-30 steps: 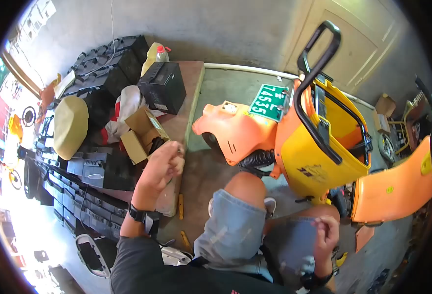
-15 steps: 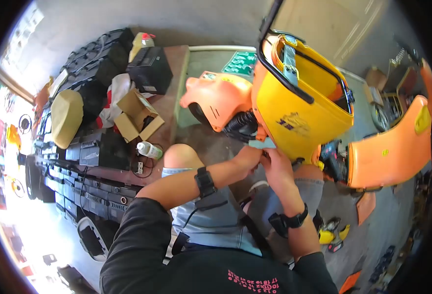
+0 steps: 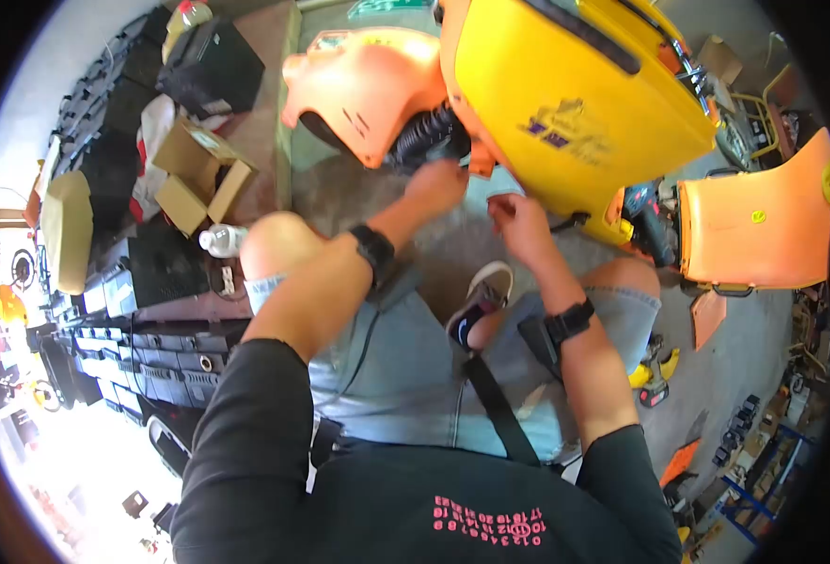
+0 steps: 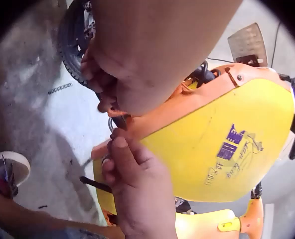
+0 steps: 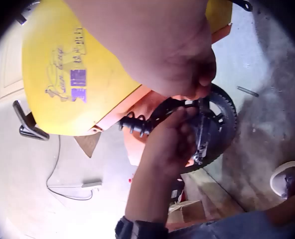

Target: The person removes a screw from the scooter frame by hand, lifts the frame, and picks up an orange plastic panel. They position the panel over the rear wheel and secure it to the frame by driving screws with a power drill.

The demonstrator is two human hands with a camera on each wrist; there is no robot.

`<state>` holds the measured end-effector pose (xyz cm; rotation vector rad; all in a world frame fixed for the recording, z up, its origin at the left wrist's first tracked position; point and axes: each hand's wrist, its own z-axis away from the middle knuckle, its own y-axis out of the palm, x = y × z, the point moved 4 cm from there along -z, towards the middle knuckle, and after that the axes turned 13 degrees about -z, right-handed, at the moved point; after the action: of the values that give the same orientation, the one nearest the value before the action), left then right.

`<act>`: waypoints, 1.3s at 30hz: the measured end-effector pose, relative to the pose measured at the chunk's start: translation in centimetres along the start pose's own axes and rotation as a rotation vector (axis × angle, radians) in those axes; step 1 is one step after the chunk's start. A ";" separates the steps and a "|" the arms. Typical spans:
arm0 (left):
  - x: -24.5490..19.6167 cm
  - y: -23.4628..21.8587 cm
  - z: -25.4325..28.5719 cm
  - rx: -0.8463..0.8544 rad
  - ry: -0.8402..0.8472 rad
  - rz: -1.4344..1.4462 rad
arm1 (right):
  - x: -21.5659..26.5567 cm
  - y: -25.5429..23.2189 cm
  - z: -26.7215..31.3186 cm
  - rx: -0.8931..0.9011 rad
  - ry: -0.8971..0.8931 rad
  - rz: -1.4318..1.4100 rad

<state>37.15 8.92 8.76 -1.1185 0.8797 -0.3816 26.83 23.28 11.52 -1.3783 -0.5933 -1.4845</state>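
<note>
Low at the underside of an orange and yellow scooter body, both hands work close to each other with a small gap between them. My left hand has bent fingers, beside the black wheel in the right wrist view; what it may hold is hidden, so I cannot tell. The right hand pinches a small dark part between thumb and forefinger, its other fingers curled. That part lies close to the lower orange edge of the body in the left wrist view. A black coil spring shows behind the hands.
An open cardboard box and a white bottle stand left of the knee, near stacked black batteries. To the right are an orange panel and a yellow power tool. A loose spring lies on the floor.
My left hand has come from beside the cardboard box down to the scooter. My right hand rose from the right knee to join it; they met, then parted slightly. The view moved closer.
</note>
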 end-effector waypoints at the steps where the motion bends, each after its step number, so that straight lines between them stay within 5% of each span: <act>1: 1.2 0.7 -1.0 -0.108 -0.065 0.255 | -0.9 0.2 -0.3 -0.053 0.040 -0.154; 11: 0.9 1.8 -4.3 0.114 -0.047 0.125 | -4.1 2.6 -2.0 -0.142 -0.059 -0.287; 16: 1.9 2.8 -5.1 0.046 0.055 0.350 | -5.5 1.9 -3.2 -0.223 -0.051 -0.320; 23: 2.3 2.8 -4.9 -0.064 0.072 0.283 | -5.7 2.5 -3.6 -0.209 -0.083 -0.460; 39: 0.4 0.6 -3.6 0.022 -0.094 0.342 | -5.2 2.8 -2.7 -0.174 -0.056 -0.597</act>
<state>34.51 6.71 7.47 -0.9369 0.9606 -0.0558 27.38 21.54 5.25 -1.4500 -0.9909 -2.0110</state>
